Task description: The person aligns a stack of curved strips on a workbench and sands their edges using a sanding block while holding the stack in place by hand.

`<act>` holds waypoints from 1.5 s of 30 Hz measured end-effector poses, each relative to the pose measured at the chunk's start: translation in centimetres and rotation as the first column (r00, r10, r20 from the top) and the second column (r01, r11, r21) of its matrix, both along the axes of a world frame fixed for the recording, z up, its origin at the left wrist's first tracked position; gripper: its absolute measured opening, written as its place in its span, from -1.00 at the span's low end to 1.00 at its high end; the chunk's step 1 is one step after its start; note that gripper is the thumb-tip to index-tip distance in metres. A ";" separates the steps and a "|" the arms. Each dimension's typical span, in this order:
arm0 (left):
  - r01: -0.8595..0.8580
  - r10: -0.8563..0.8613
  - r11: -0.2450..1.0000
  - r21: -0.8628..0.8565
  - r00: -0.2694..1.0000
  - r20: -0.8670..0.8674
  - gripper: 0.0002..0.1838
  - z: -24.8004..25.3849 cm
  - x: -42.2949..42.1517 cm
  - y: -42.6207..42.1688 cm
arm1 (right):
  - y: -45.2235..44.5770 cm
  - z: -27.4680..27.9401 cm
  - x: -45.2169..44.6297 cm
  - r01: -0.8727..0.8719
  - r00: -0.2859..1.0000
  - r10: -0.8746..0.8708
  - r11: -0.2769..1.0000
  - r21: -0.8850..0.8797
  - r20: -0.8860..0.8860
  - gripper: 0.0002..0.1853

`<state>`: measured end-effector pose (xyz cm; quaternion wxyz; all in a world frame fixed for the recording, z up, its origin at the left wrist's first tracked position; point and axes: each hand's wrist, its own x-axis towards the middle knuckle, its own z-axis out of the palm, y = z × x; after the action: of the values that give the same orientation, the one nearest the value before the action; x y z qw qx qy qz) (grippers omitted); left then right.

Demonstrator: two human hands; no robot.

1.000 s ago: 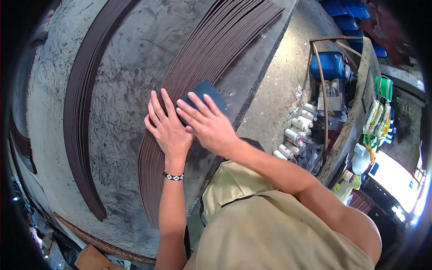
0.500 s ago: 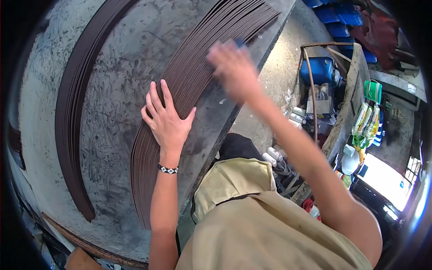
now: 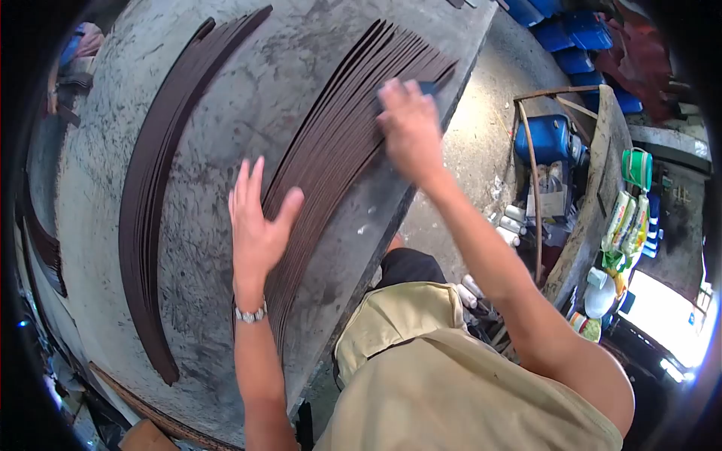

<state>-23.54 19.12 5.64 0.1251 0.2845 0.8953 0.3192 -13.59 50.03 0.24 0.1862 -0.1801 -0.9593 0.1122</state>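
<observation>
A fanned stack of long curved brown strips (image 3: pixel 331 143) lies on the grey table (image 3: pixel 203 195). Over the left edge of its lower part is my left hand (image 3: pixel 259 222), fingers stretched and thumb apart, holding nothing. My right hand (image 3: pixel 410 124) is at the upper right part of the stack, blurred, pressed on a dark flat block (image 3: pixel 428 88) that shows only partly past the fingers. A second curved bundle of dark brown strips (image 3: pixel 150 180) lies farther left on the table.
Right of the table edge, white bottles (image 3: pixel 513 219) stand on the floor near a blue drum (image 3: pixel 543 138) and a wooden-framed partition (image 3: pixel 602 165). Blue containers (image 3: pixel 583 31) are at the upper right. More dark strips (image 3: pixel 43 252) lie at the far left.
My right hand with the dark block has moved up and right along the stack. My left hand has shifted left, its thumb spreading away from the fingers. The strips are fanned more at the top.
</observation>
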 end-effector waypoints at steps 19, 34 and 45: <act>0.020 -0.544 0.818 0.575 0.351 0.762 0.13 -5.2 -13.8 29.9 | 10.1 -3.1 1.2 0.251 0.900 -0.353 0.899 -0.358 -0.255 -0.44; -0.326 -0.652 0.695 0.641 0.091 0.753 0.26 -6.2 -13.6 28.5 | 0.0 -0.8 1.4 -0.425 0.897 0.438 0.891 -0.162 0.056 -0.37; -0.426 -0.599 0.692 0.583 0.112 0.793 0.23 -5.3 -13.2 28.0 | -2.8 -1.2 1.5 -0.499 0.846 0.529 0.831 -0.245 0.071 -0.34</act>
<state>-36.71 47.12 0.35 0.5849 0.0791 0.3454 0.7296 -12.08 47.20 -0.92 0.0627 0.0585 -0.9646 0.2495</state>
